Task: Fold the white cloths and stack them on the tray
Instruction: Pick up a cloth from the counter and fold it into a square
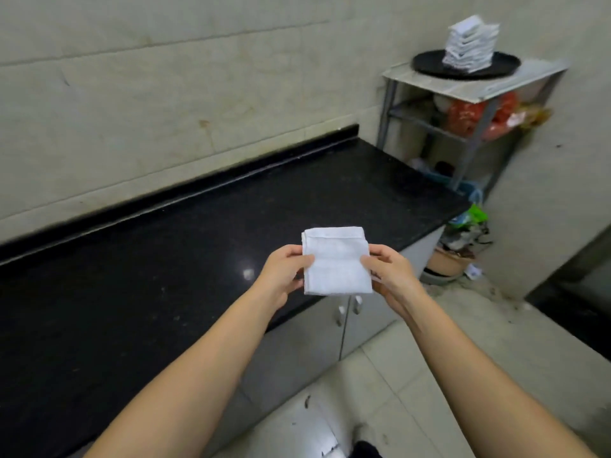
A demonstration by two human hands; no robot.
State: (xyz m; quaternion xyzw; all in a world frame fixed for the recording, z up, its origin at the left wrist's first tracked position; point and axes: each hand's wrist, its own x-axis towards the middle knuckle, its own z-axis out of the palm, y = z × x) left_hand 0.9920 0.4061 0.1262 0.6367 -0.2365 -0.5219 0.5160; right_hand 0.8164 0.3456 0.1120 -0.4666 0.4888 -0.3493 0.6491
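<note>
The black table [165, 259] runs along the wall; past its far right end a shelf [476, 84] carries the round tray [429, 66] with its stack [471, 44] of folded cloths. My left hand [281, 276] and right hand [390, 276] pinch the folded white cloth [335, 261], fingers clamped on its side edges, above the table's front edge. I should carry it level and set it square on the stack.

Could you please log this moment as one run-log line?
left hand: pinches folded cloth | right hand: pinches it | stack: on tray
</note>
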